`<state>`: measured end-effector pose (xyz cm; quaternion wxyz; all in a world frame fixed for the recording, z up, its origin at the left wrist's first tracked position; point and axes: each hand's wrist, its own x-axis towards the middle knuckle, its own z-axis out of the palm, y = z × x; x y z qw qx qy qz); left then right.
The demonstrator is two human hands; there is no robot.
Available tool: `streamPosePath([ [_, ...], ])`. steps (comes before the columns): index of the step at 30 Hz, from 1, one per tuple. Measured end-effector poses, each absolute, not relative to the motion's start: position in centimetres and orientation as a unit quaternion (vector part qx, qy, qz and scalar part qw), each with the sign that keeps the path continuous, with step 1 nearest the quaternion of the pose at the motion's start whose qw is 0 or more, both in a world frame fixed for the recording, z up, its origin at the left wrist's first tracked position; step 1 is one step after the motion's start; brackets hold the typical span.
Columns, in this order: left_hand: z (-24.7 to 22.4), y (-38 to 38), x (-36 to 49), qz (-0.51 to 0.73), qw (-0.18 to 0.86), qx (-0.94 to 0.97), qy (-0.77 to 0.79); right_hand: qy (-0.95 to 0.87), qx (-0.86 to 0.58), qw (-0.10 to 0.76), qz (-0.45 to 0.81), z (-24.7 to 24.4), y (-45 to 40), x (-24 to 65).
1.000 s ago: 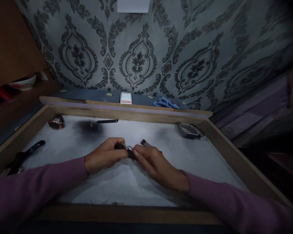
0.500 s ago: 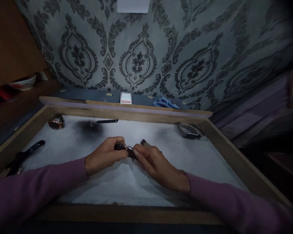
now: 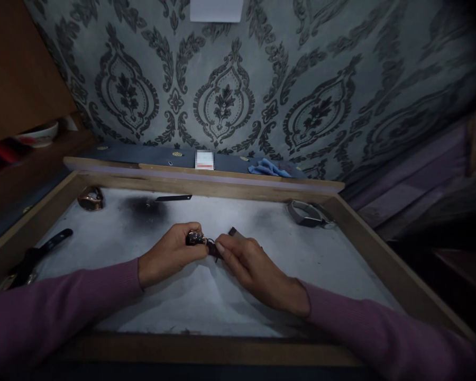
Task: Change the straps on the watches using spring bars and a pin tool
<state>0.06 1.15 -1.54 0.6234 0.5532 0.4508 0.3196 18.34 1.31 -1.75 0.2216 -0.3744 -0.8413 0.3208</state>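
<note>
My left hand (image 3: 170, 251) is closed around a watch (image 3: 195, 238) with a dark face and a rose-gold case, its thumb and fingers gripping the sides. Facing it, my right hand (image 3: 256, 267) pinches a dark watch strap (image 3: 213, 247) between thumb and forefinger, right beside the case. A thin dark loop shows where the strap and case meet; whether they are joined there I cannot tell. Behind the right fingers, a flat grey-brown strip (image 3: 243, 236) with a dark end sticks out, partly covered by that hand.
A wooden-rimmed tray (image 3: 206, 346) with a white bottom surrounds the hands. Inside lie a rose-gold watch (image 3: 90, 200), a black-strapped watch (image 3: 35, 256), a dark blade-like strip (image 3: 174, 198) and a grey-banded watch (image 3: 305, 213). Beyond the rim are a small white box (image 3: 204, 160) and blue cloth (image 3: 269, 168).
The watch in my left hand has tilted slightly, so more of its dark face shows. Both hands stay in nearly the same place.
</note>
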Motion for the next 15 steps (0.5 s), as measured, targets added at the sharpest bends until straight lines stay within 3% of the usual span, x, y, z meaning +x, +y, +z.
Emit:
streamPosePath([
  [15, -1.59, 1.07, 0.14, 0.314, 0.646, 0.517, 0.466, -0.831, -0.372, 0.215, 0.354, -1.93, 1.57, 18.22],
])
